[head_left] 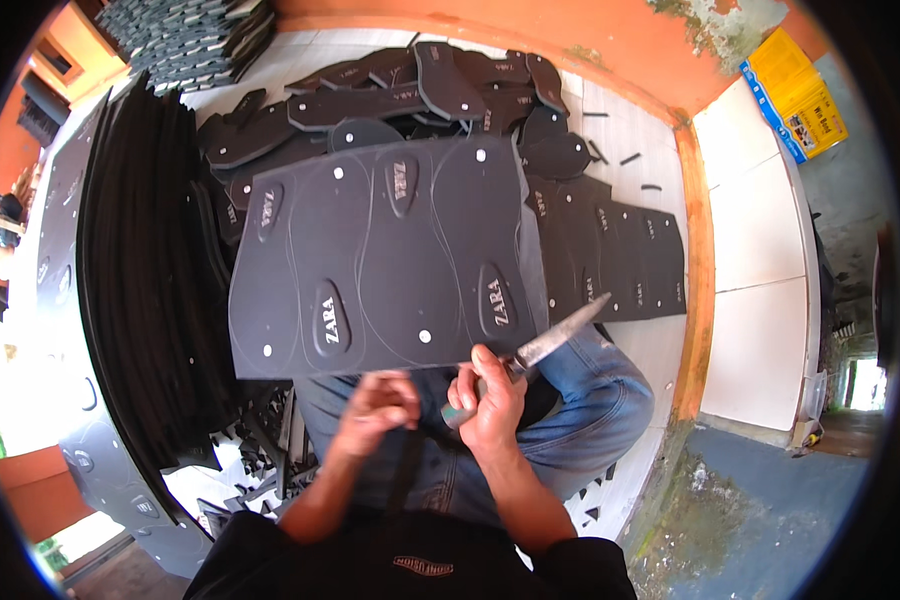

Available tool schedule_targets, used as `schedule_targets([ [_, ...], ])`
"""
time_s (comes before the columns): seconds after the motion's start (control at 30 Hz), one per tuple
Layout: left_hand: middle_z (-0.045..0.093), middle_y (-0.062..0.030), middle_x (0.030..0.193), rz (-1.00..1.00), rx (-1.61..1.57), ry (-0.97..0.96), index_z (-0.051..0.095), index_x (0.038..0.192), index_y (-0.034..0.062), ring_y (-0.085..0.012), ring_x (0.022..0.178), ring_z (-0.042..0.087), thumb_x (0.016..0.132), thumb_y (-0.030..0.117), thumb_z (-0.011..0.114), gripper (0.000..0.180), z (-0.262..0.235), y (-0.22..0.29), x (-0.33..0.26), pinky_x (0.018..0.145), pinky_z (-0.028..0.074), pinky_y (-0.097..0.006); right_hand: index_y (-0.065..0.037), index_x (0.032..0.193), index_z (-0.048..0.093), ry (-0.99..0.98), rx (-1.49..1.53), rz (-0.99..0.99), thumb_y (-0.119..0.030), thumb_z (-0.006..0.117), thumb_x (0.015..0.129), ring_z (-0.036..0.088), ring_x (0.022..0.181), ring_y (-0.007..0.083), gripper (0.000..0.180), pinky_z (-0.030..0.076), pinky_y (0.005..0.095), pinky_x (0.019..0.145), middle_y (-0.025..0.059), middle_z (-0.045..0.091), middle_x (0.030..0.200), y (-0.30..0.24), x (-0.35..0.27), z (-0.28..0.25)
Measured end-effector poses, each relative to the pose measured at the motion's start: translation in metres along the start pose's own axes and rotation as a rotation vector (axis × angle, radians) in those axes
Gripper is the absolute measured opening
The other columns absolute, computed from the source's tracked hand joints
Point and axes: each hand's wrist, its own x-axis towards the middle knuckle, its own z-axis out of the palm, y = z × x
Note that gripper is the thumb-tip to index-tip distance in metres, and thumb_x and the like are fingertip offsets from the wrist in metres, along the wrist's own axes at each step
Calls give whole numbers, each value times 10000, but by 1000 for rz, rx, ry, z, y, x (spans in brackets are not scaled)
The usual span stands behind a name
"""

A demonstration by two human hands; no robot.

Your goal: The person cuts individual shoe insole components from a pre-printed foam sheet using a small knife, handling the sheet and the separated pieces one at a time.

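A dark grey foam sheet (390, 240) lies before me, printed with sole-shaped outlines, raised oval pads and small white dots. My right hand (488, 405) is closed around the handle of a knife (562, 332) at the sheet's near right corner. The blade points up and to the right, over my jeans. My left hand (378, 410) is just below the sheet's near edge, fingers loosely bent and apart, with nothing clearly held. A blurred dark strip (404, 468) shows below that hand.
A tall stack of dark sheets (150, 290) stands at left. Cut sole pieces (370, 105) are heaped behind the sheet, and more printed sheets (625, 255) lie at right. Dark scraps (260, 450) litter the floor. A yellow and blue package (792, 95) sits on the tiled ledge (755, 290).
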Motion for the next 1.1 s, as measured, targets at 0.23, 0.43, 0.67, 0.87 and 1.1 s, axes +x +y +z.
schedule_targets([
  [0.23, 496, -19, 626, -310, 75, 548, 546, 816, 53, -108, 485, 456, 867, 292, 586, 247, 81, -40, -2, 427, 342, -230, -43, 663, 552, 136, -357, -31, -144, 648, 863, 416, 421, 57, 244, 314, 217, 400, -10, 497, 546, 22, -47, -35],
  [0.43, 460, -1, 576, -315, -70, 534, 524, 784, 79, -104, 445, 411, 883, 249, 572, 203, 79, -53, -11, 401, 306, -247, -56, 692, 518, 280, -384, -98, -192, 602, 886, 367, 405, 64, 250, 302, 237, 387, -17, 440, 531, -2, -40, -60],
  [0.67, 334, 28, 507, -415, -77, 569, 482, 830, 122, -77, 408, 285, 905, 371, 546, 267, 104, -48, 13, 390, 219, -225, -36, 694, 518, 201, -765, -195, -247, 626, 880, 419, 452, 74, 301, 332, 254, 429, 1, 475, 538, -10, -44, -82],
  [0.87, 296, 33, 493, -451, -77, 599, 473, 827, 127, -74, 409, 266, 906, 402, 541, 294, 120, -28, 28, 395, 209, -233, -5, 660, 509, 177, -1386, -146, -307, 653, 845, 489, 415, 294, 382, 375, 376, 431, 136, 464, 474, -34, -80, -105],
  [1.1, 317, 20, 485, -445, -67, 548, 470, 796, 112, -83, 407, 274, 905, 413, 537, 327, 116, -24, 27, 404, 219, -235, -13, 615, 488, 172, -1396, -107, -264, 648, 843, 507, 418, 311, 375, 375, 386, 424, 144, 468, 463, -28, -79, -106],
])
